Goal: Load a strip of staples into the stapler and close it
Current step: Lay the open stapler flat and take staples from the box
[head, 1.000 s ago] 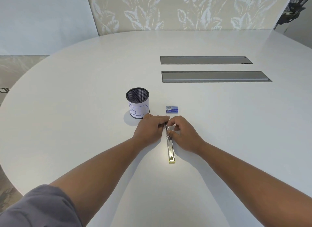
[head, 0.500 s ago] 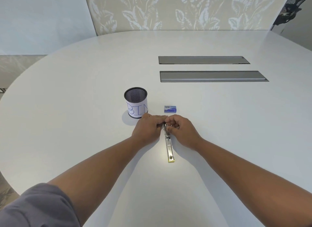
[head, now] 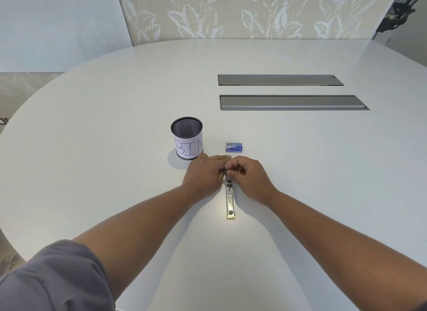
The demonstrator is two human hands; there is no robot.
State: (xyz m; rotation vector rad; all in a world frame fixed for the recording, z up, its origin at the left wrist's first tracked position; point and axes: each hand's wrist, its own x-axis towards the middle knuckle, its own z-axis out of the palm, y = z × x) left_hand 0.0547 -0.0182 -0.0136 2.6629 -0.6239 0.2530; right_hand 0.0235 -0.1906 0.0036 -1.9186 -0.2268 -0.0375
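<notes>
Here the stapler lies flat on the white table, its far end hidden under both hands. The left hand rests on that end, fingers pressed together; the right hand curls its fingers, pinching something there (too small to tell). Just beyond the stapler sits a blue staple box, and beyond-left, a mesh cup labelled BIN.

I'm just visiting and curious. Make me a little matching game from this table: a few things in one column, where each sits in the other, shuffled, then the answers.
Things:
1. mesh cup
2. staple box
3. stapler
4. metal hatches

Places:
A. between the two hands, lying opened out
B. far right part of the table
C. just beyond the left hand, labelled BIN
D. just beyond the right hand

Pairs: 1-C, 2-D, 3-A, 4-B
</notes>
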